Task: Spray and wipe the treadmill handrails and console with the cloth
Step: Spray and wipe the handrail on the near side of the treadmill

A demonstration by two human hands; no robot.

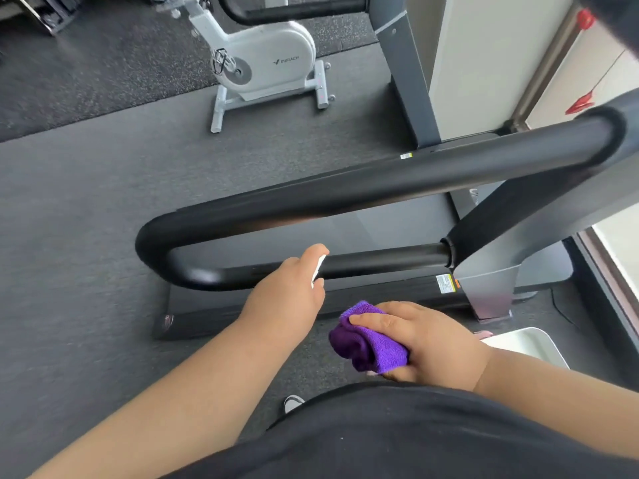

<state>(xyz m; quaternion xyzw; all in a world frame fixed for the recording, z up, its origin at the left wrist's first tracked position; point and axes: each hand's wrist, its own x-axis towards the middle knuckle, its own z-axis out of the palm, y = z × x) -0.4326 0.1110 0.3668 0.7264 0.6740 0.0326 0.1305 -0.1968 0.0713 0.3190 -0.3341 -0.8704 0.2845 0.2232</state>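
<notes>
A thick black treadmill handrail (380, 188) loops across the middle of the view, its lower bar (380, 261) running right to a grey upright (539, 216). My left hand (290, 292) is curled round a small white spray bottle (318, 269), mostly hidden in the palm, held right in front of the lower bar. A bunched purple cloth (366, 344) is gripped in my right hand (425, 344), which sits below the rail, close to my body. The console is out of view.
A white exercise bike (266, 63) stands on the dark rubber floor behind the rail. The black treadmill deck edge (345, 299) lies under the lower bar. A white tray (529, 344) sits at right, near a window frame. A second black handrail (294, 12) crosses the top.
</notes>
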